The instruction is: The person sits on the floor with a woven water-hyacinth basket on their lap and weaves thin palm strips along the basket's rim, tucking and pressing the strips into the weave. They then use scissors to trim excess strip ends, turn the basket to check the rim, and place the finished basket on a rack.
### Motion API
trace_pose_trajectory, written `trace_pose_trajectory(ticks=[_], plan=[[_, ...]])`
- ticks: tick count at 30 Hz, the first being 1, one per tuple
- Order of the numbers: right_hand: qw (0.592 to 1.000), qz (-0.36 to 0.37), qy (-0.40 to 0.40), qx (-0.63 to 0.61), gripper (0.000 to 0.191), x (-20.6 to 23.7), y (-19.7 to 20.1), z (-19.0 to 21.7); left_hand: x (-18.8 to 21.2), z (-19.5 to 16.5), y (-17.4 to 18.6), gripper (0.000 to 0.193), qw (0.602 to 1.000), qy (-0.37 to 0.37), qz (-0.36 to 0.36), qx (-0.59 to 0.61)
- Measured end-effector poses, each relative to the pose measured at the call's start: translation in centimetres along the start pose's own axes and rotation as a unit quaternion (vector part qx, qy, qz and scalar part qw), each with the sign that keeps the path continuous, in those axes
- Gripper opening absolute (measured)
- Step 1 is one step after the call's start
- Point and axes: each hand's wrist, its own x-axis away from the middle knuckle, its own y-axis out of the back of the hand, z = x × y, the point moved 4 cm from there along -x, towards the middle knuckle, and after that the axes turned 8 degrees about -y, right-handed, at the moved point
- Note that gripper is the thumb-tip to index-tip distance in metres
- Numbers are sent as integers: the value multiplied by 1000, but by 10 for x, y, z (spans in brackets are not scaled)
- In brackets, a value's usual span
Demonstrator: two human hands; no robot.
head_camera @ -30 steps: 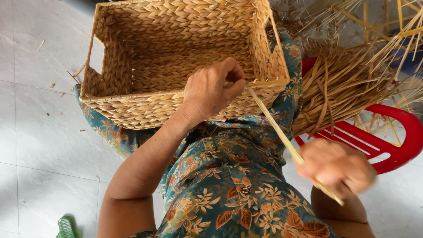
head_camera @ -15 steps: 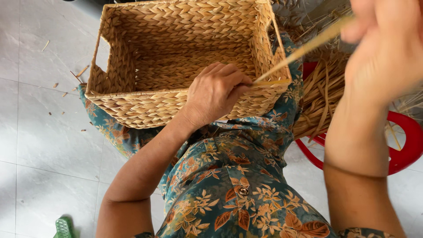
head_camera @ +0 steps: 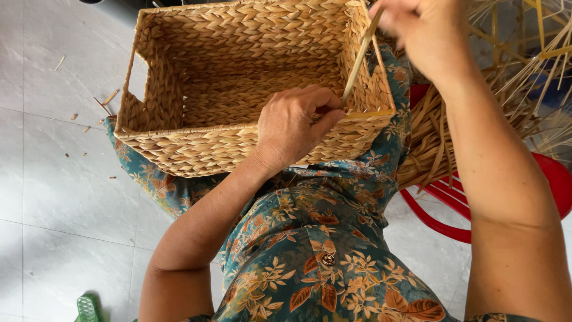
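Strand runs taut from rim of basket: left hand pinches its base against rim, right hand grips the upper end, so tension stays even.

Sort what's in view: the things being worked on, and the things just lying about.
In hand:
basket
strip, pulled by right hand
left hand, pinching at the rim

Lying about:
fibre bundle
red stool
scraps on the floor
green object

Head-worn view, aimed steeply downward

The lap is seen at close range; the woven basket is framed toward 12 o'clock, one view only.
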Motion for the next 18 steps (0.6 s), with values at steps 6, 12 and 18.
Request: trace_pose_trajectory(ticks=[6, 12, 18], plan=[[939, 214, -221, -152, 13, 42, -40, 35, 1, -3, 3, 18, 998, -49, -25, -31], [957, 173, -209, -102, 9, 37, -44, 45, 5, -3, -2, 19, 996, -60, 4, -66], [975, 143, -169, -17, 8, 42, -54, 40, 5, -3, -15, 24, 980, -62, 16, -187]])
